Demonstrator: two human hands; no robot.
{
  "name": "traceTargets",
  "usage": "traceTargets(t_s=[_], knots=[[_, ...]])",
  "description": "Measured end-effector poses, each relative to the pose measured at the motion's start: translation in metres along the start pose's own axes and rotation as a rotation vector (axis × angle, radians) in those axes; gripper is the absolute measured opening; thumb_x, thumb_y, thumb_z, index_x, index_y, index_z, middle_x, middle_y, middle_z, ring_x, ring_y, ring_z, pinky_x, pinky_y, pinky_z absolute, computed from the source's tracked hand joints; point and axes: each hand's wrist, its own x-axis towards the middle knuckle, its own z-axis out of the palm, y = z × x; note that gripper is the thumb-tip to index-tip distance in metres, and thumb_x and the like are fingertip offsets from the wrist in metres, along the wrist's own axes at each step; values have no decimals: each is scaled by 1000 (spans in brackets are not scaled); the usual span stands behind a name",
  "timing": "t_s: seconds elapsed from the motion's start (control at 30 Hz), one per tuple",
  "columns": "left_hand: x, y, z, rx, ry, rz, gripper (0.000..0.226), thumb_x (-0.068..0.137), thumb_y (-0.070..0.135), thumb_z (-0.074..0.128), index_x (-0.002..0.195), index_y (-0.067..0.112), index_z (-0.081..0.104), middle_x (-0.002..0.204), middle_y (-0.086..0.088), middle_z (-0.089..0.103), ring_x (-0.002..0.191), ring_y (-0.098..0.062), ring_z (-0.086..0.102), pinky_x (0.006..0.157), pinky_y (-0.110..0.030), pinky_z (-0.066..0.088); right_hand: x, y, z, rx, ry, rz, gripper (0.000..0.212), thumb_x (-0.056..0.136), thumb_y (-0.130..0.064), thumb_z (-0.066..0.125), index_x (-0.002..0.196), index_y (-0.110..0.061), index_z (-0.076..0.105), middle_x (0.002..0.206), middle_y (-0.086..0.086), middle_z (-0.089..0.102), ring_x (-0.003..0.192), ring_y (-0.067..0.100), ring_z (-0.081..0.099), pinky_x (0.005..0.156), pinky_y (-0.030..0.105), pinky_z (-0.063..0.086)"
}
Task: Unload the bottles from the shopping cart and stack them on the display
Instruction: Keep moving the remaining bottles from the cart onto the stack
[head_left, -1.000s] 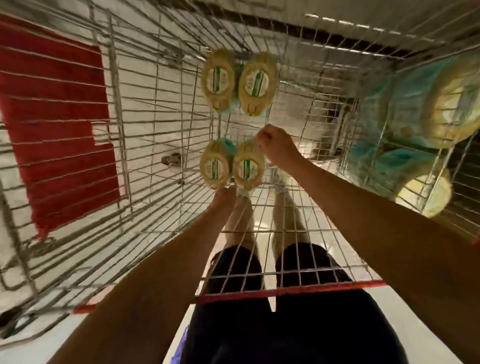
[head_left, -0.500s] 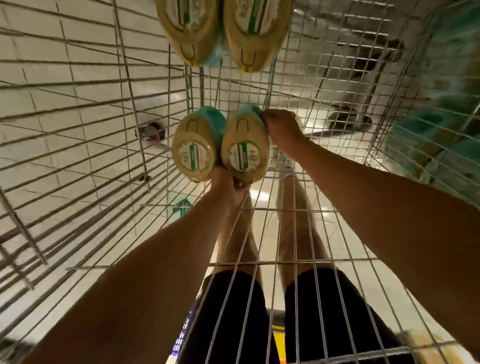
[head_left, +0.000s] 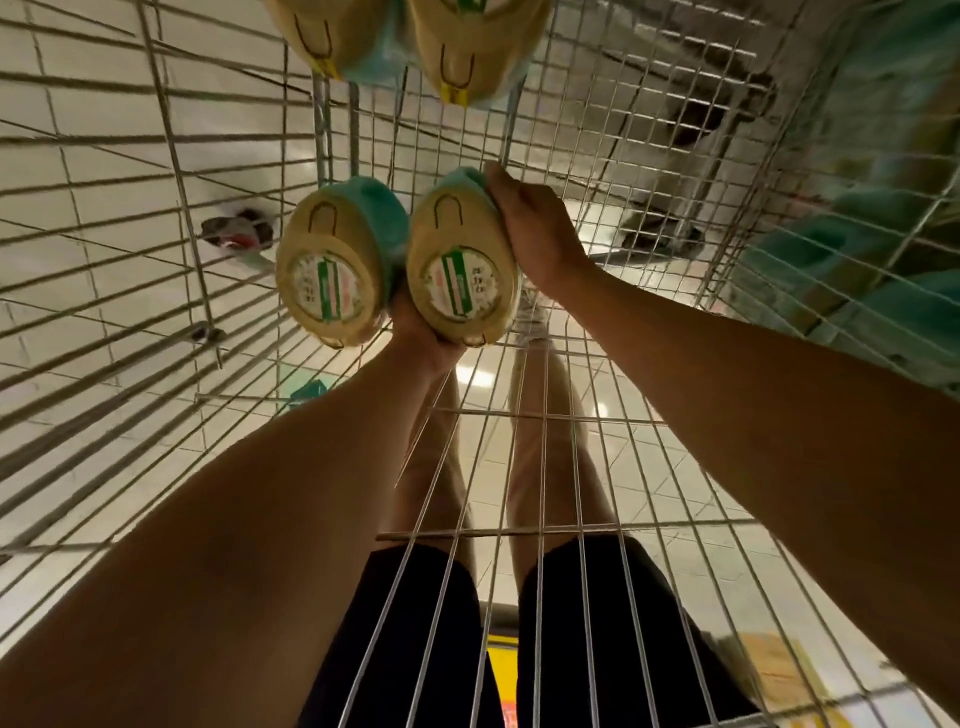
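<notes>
I look down into the wire shopping cart (head_left: 597, 171). A twin pack of two bottles with tan caps and teal wrap (head_left: 395, 260) is between my hands. My left hand (head_left: 421, 332) cups the pack from its near underside, between the two caps. My right hand (head_left: 530, 234) grips the right bottle's side, fingers curled over the teal wrap. A second twin pack (head_left: 415, 36) lies further ahead at the frame's top edge, partly cut off.
More teal-wrapped bottles (head_left: 862, 249) show through the cart's right wall. The cart's wire walls close in on the left and right. My legs and black shorts (head_left: 415, 639) show through the near wire panel. A cart wheel (head_left: 234, 234) sits below on the left.
Both hands have closed on the near twin pack, and it looms larger and closer to the camera. The far pack has slid toward the top edge of the view.
</notes>
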Motion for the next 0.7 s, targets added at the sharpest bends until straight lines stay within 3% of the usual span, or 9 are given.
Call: traceTargets(t_s=[0.07, 0.13, 0.2, 0.23, 0.3, 0.4, 0.5, 0.6, 0.7], knots=[[-2, 2, 2, 11, -30, -5, 54, 104, 58, 39, 121, 15, 66, 125, -13, 62, 129, -37, 51, 124, -58, 27, 0, 1, 0, 0, -15, -16, 62, 112, -52, 38, 60, -29, 62, 44, -18, 51, 52, 7, 53, 67, 32, 45], [-6, 4, 7, -3, -47, -10, 52, 105, 56, 38, 123, 14, 64, 128, -13, 61, 127, -36, 53, 121, -54, 35, -1, 0, -1, 32, -10, -11, 65, 111, -53, 42, 53, -36, 67, 44, -18, 53, 48, 2, 53, 66, 29, 45], [-13, 5, 15, 23, -78, 21, 51, 107, 54, 31, 121, 15, 60, 118, -11, 66, 114, -33, 61, 97, -46, 57, -4, -3, -5, 76, 28, -21, 63, 109, -54, 46, 51, -44, 69, 46, -17, 56, 48, 0, 56, 63, 25, 47], [-19, 7, 18, 52, -111, 29, 51, 107, 53, 27, 118, 15, 59, 110, -10, 66, 105, -31, 62, 84, -41, 60, -6, -5, -7, 95, 52, -33, 60, 108, -54, 48, 52, -46, 70, 47, -17, 58, 49, 0, 57, 61, 23, 47], [-31, 9, 26, 83, -142, 40, 54, 109, 50, 23, 112, 14, 63, 101, -9, 67, 97, -28, 64, 74, -37, 60, -15, -10, -13, 150, 90, -63, 56, 106, -55, 49, 56, -48, 72, 49, -19, 59, 49, -3, 58, 58, 19, 47], [-56, 12, 36, 134, -119, 84, 54, 109, 50, 27, 107, 19, 70, 95, -6, 75, 96, -25, 69, 72, -35, 59, -38, -25, -23, 215, 115, -98, 52, 106, -55, 49, 60, -48, 74, 50, -19, 61, 50, -2, 59, 55, 15, 47], [-94, 19, 52, 220, -121, 80, 52, 103, 61, 37, 117, 21, 67, 101, -4, 76, 100, -25, 67, 73, -37, 59, -69, -49, -35, 264, 133, -126, 49, 105, -55, 49, 67, -44, 77, 54, -12, 62, 55, 6, 61, 60, 24, 51], [-142, 27, 63, 262, -147, 68, 61, 98, 66, 42, 127, 18, 64, 113, -7, 72, 106, -28, 66, 78, -40, 59, -109, -81, -48, 313, 154, -161, 51, 104, -55, 49, 62, -42, 75, 53, -12, 59, 53, 6, 59, 58, 21, 51], [-193, 37, 72, 339, -206, 82, 66, 102, 68, 34, 117, 18, 74, 110, -9, 77, 101, -28, 74, 76, -41, 62, -154, -111, -59, 369, 172, -216, 50, 107, -46, 50, 63, -42, 74, 59, -16, 66, 58, 2, 63, 62, 19, 52]])
